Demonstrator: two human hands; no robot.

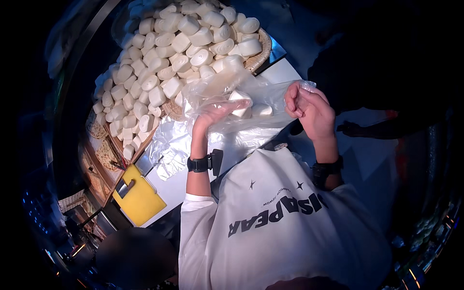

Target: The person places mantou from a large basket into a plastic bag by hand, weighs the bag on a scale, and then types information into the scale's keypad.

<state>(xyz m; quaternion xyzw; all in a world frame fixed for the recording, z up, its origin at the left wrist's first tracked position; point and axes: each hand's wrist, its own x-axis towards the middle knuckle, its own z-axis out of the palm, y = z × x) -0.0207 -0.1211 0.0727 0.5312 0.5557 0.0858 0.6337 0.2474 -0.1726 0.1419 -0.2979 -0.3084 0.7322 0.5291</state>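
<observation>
A clear plastic bag (272, 94) stretches between my two hands, with a few white steamed buns (262, 110) in it. My left hand (221, 110) is among the crumpled film at the bag's left part, its fingers against a white bun (239, 98); the film partly blurs its grip. At the bag's right end my right hand (306, 105) has curled fingers on the plastic edge. A big heap of white steamed buns (156, 65) lies beyond my left hand, on a woven tray (264, 50).
Crumpled clear plastic (170, 145) lies on the white table (232, 156) below the heap. A yellow board (141, 195) with a dark-handled tool is at the lower left, beside wooden trays (105, 156) of flatbreads. A dark figure stands at the upper right.
</observation>
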